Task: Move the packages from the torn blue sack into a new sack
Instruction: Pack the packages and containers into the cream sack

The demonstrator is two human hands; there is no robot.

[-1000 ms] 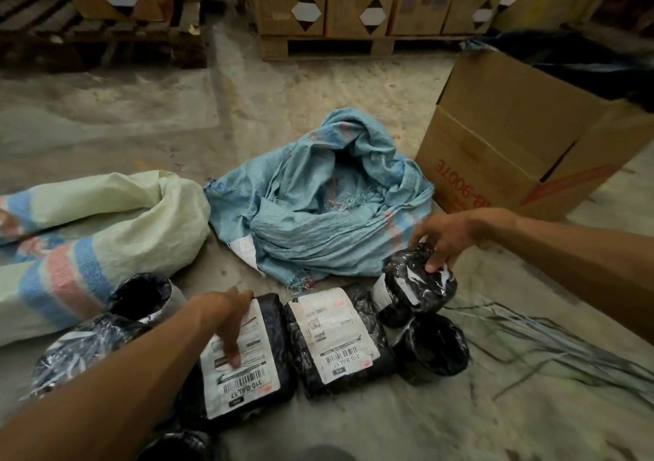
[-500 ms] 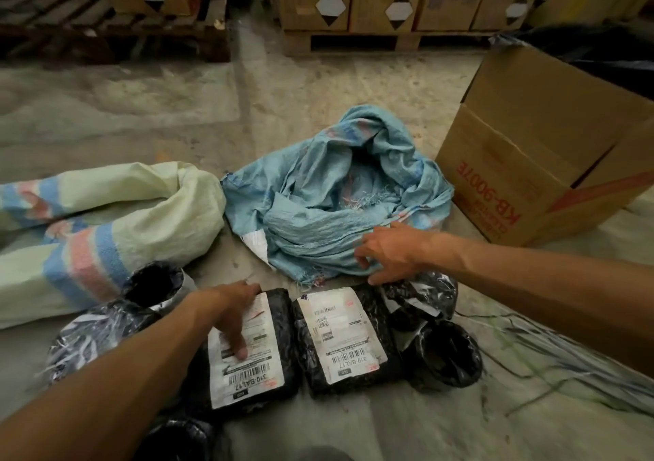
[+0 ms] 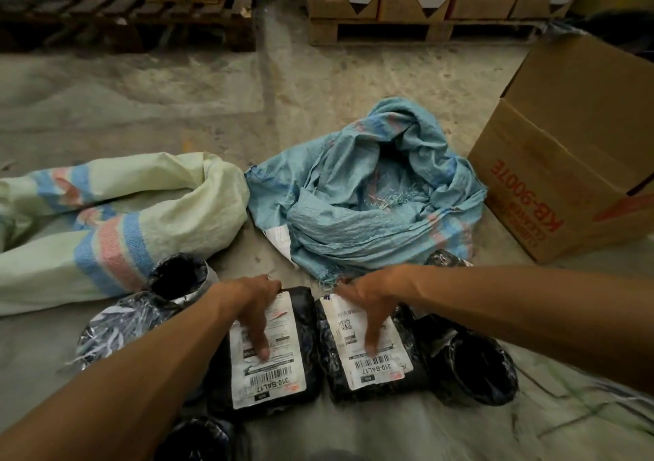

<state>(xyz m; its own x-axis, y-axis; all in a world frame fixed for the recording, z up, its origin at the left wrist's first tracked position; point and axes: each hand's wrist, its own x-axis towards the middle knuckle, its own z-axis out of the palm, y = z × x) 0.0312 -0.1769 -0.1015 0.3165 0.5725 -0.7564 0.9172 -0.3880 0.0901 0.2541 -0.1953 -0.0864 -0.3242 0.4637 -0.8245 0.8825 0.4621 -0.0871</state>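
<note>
Two labelled packages side by side under fingers: left hand (image 3: 253, 306) spread flat on left package (image 3: 263, 354), right hand (image 3: 368, 305) likewise on right package (image 3: 368, 347), probably steadying before lifting. Torn blue sack (image 3: 361, 209) slumped beyond fingertips; pale new sack (image 3: 116, 220) left of them.

We see the crumpled blue sack (image 3: 368, 209) lying open at frame centre, the pale striped sack (image 3: 116, 223) at left, and two labelled black packages (image 3: 263, 365) (image 3: 368, 351) side by side below.
</note>
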